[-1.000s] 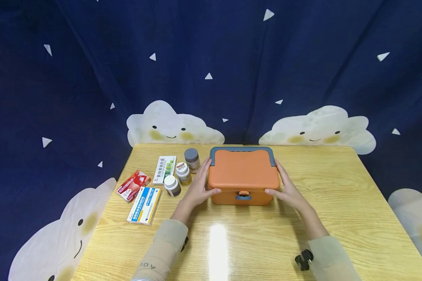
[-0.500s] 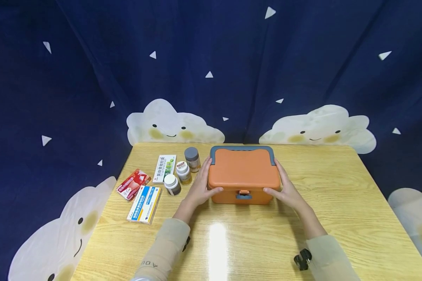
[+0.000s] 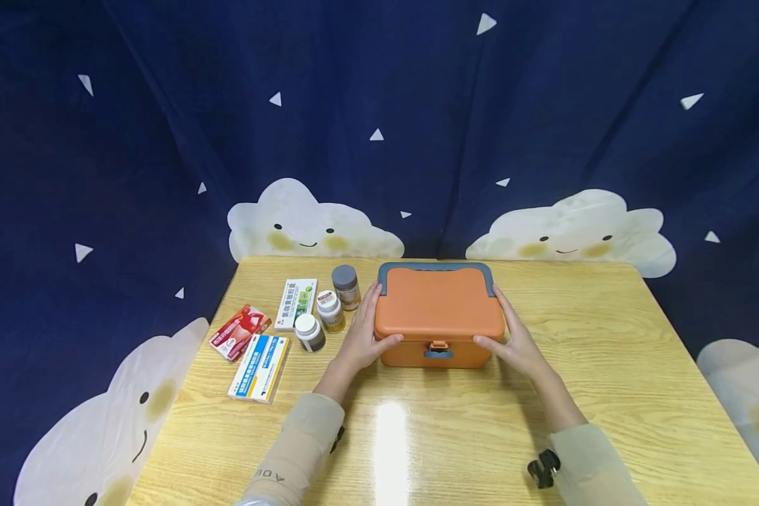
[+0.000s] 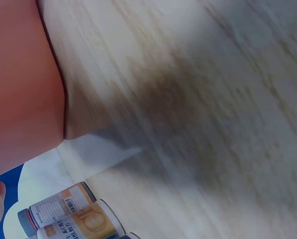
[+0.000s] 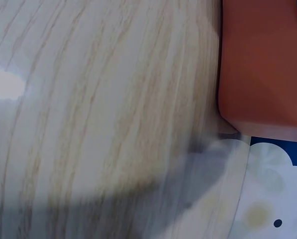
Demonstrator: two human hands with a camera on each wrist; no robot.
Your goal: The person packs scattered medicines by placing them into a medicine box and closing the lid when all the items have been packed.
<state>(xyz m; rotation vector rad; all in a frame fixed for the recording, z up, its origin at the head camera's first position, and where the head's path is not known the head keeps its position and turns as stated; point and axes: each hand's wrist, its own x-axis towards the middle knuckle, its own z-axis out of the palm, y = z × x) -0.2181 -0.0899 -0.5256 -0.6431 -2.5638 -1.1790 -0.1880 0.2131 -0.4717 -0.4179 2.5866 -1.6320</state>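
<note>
An orange plastic storage box [image 3: 439,309] with a blue-grey folding handle [image 3: 435,267] stands on the table, lid down, its front latch [image 3: 438,350] facing me. My left hand [image 3: 358,337] holds the box's left side, fingers along the side wall and thumb at the front corner. On the opposite side my right hand [image 3: 514,337] grips it the same way. In the left wrist view the box's wall [image 4: 24,84] fills the upper left, and in the right wrist view its other end [image 5: 267,64] shows at the upper right.
Left of the box stand a grey-capped bottle [image 3: 346,288] and two white-capped pill bottles [image 3: 330,313]. Beyond them lie a white-green medicine box [image 3: 296,304], a red one [image 3: 240,332] and a blue-white one [image 3: 259,368]. A dark blue curtain [image 3: 354,91] hangs behind the wooden table [image 3: 607,365].
Both thumbs have shifted slightly inward along the box's front. The box and the medicines stay where they were.
</note>
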